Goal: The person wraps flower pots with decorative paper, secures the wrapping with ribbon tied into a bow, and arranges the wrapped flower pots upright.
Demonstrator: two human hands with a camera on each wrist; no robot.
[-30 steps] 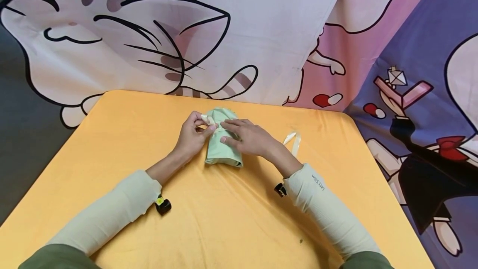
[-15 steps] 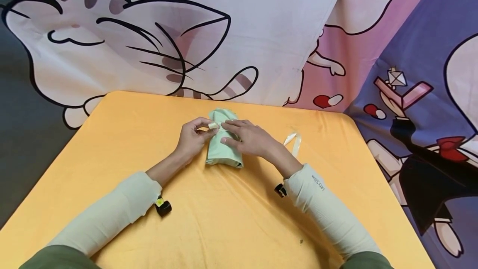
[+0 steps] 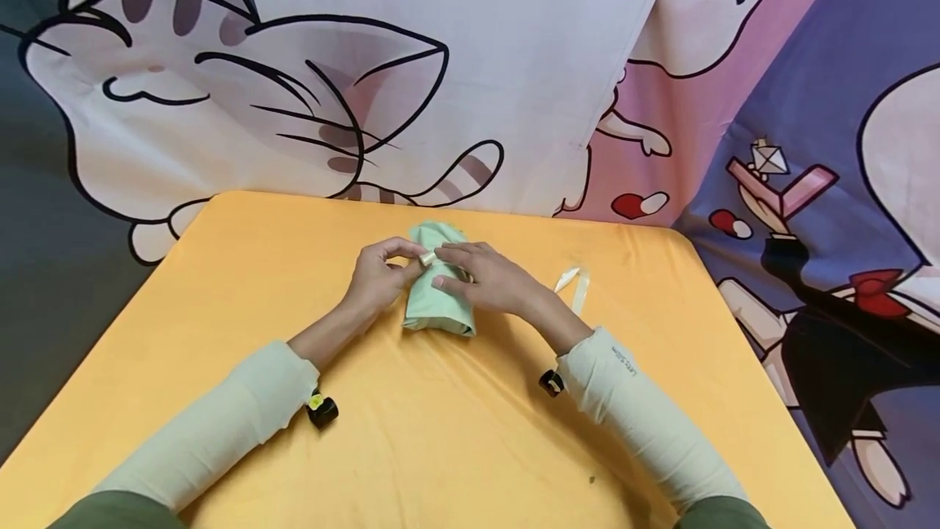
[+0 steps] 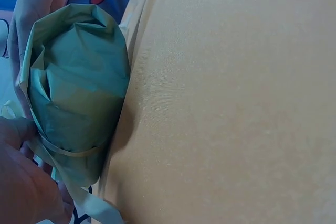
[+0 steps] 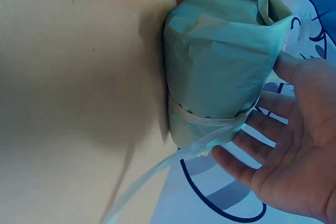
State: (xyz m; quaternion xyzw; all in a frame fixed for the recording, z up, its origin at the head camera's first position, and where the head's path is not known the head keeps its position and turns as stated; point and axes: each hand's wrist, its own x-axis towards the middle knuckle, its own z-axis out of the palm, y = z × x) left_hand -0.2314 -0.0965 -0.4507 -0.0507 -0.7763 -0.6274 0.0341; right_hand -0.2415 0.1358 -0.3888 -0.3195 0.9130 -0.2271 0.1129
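A package wrapped in pale green paper (image 3: 439, 308) lies on the table, its folded end facing the person. A cream ribbon (image 5: 202, 121) runs round it in a band, and a ribbon tail trails over the tablecloth on the right. At the package's left side the left hand (image 3: 378, 274) pinches a small loop of that ribbon between thumb and fingertips. On the other side, the right hand (image 3: 488, 277) rests on the paper with extended fingers, fingertips close to the loop. Both wrist views show the paper's creased end; the ribbon crossing on top is partly hidden by fingers.
A yellow cloth (image 3: 411, 431) covers the table. Behind it hangs a cartoon cat backdrop (image 3: 294, 104), with a purple printed panel (image 3: 866, 211) at the right. Black wrist devices (image 3: 321, 411) sit under both light sleeves.
The left hand has brought the ribbon loop right and slightly down, from the package's left edge towards its middle. The right hand has stayed almost still. The head view has tilted up slightly.
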